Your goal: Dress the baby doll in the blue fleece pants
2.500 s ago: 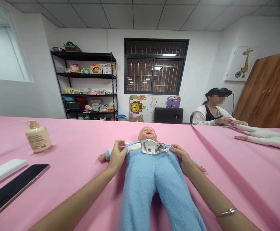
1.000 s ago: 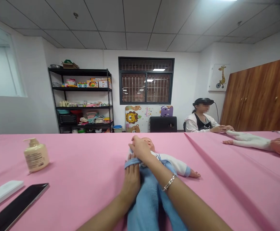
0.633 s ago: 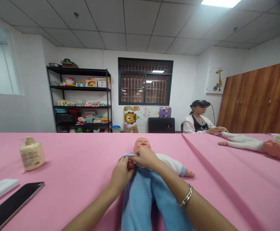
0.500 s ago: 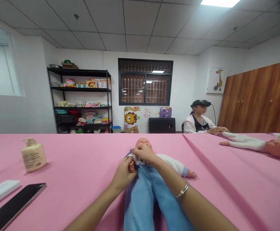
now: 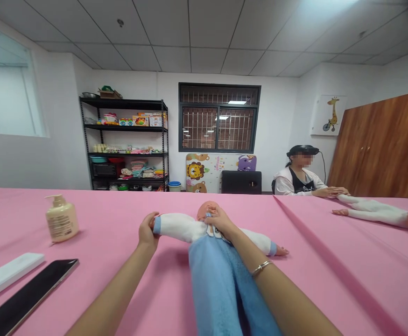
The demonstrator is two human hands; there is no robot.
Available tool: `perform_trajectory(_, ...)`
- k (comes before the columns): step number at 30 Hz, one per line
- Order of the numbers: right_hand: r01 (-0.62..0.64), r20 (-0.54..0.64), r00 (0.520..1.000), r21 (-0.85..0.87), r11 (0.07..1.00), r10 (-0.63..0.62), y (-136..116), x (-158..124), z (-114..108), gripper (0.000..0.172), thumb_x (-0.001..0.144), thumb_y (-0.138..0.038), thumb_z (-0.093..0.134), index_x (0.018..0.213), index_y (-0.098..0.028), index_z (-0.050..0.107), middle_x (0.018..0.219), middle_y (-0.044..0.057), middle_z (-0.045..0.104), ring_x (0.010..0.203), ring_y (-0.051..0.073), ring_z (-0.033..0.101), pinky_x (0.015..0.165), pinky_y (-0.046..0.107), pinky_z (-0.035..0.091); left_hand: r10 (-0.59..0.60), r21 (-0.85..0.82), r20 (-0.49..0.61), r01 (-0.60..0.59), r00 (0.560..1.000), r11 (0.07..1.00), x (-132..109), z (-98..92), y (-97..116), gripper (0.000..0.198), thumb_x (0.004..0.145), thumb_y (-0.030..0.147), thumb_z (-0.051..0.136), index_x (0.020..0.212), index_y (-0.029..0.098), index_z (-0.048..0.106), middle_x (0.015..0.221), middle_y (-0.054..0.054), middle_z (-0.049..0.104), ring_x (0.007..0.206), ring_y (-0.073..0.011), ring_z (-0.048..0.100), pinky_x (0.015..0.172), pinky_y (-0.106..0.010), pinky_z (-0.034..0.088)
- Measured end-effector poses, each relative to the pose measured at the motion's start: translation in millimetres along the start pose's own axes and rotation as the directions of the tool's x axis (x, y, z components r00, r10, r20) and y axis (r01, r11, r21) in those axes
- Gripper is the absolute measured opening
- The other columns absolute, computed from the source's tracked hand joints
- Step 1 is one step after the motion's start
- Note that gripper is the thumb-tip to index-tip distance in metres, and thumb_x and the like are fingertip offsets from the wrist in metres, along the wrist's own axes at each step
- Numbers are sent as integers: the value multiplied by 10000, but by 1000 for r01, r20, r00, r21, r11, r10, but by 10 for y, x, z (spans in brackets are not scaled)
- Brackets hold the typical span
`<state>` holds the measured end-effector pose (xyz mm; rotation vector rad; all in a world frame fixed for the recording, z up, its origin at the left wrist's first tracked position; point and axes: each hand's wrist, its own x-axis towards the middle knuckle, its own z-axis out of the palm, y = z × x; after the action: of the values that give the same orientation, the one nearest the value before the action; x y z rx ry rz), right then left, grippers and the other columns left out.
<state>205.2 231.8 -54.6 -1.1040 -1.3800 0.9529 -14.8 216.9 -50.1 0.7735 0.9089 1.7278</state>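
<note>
A baby doll (image 5: 209,224) in a white top and fluffy blue trousers (image 5: 218,284) lies on its back on the pink table (image 5: 120,261), head away from me. My left hand (image 5: 148,232) is closed round the doll's wrist and holds its white-sleeved arm out to the left, lifted off the table. My right hand (image 5: 220,221) rests on the doll's chest just below the chin, fingers pinching the garment's neckline. A bracelet sits on my right wrist. The doll's other arm lies flat to the right.
A cream pump bottle (image 5: 61,219) stands at the left. A dark tablet (image 5: 25,296) and a white flat case (image 5: 10,270) lie at the near left. At the far right another person (image 5: 304,175) handles a second doll (image 5: 375,210). Shelves stand by the back wall.
My left hand has left the doll's chest, taken its arm and drawn it out to the left. My right hand stays at the neckline. The view has shifted slightly.
</note>
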Motion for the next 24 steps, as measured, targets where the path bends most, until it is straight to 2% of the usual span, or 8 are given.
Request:
perform_trajectory(2,23,73,997,-119,993,-14,-81,-100,-74,398,648,-200,585,1015,-99,472,943,85,574,831,179,579,700,257,473,-68,106,-176,88,982,991,128,-142,-106,186,586,267,556,732,161,512,639,-2,532,567,-158,516,489,-275,456)
perform_trajectory(5,88,262,965,-346,934,6,-238,-268,-283,356,710,-333,600,972,-96,556,847,67,584,774,169,552,650,240,425,2,360,-289,107,957,927,270,-333,-271,204,628,217,550,822,158,528,767,-40,583,679,-198,570,570,-327,496)
perform_trajectory(7,103,372,924,-471,876,92,-279,-362,-485,432,664,-374,665,994,-109,578,787,42,575,711,152,520,594,213,376,105,505,-280,53,954,861,332,-422,-349,228,664,214,567,880,168,513,830,-50,598,753,-207,586,654,-340,495)
perform_trajectory(10,108,438,888,-491,864,138,-162,-469,-807,466,619,-394,712,982,-124,601,769,18,554,707,133,485,580,191,325,228,652,-154,-74,961,754,393,-500,-423,199,736,203,525,930,183,485,849,-41,607,781,-185,600,755,-333,472)
perform_trajectory(12,82,439,891,-404,911,115,6,-538,-980,447,658,-448,679,942,-108,614,792,29,554,729,138,483,599,198,326,257,715,-75,-128,964,688,415,-522,-456,179,755,167,482,933,180,476,870,-46,607,766,-174,607,763,-323,469)
perform_trajectory(16,-11,312,944,-279,960,102,325,-705,-1159,480,691,-511,636,947,-105,620,938,64,567,872,181,493,723,236,363,288,753,-100,-117,952,647,405,-496,-480,179,742,121,477,915,165,482,931,-69,604,865,-187,592,813,-321,454)
perform_trajectory(19,-49,214,971,-248,968,104,401,-805,-1183,519,656,-526,663,982,-126,614,1004,60,558,949,195,481,793,250,362,343,763,-81,-163,936,626,373,-449,-478,187,746,118,462,925,169,483,950,-63,603,918,-182,574,845,-311,441)
perform_trajectory(24,-97,204,970,-163,982,130,383,-839,-1148,532,658,-600,624,842,-101,587,829,32,534,753,124,462,650,207,339,275,786,-87,-104,957,609,365,-453,-505,211,752,189,488,961,168,470,957,-74,598,869,-208,585,808,-347,456)
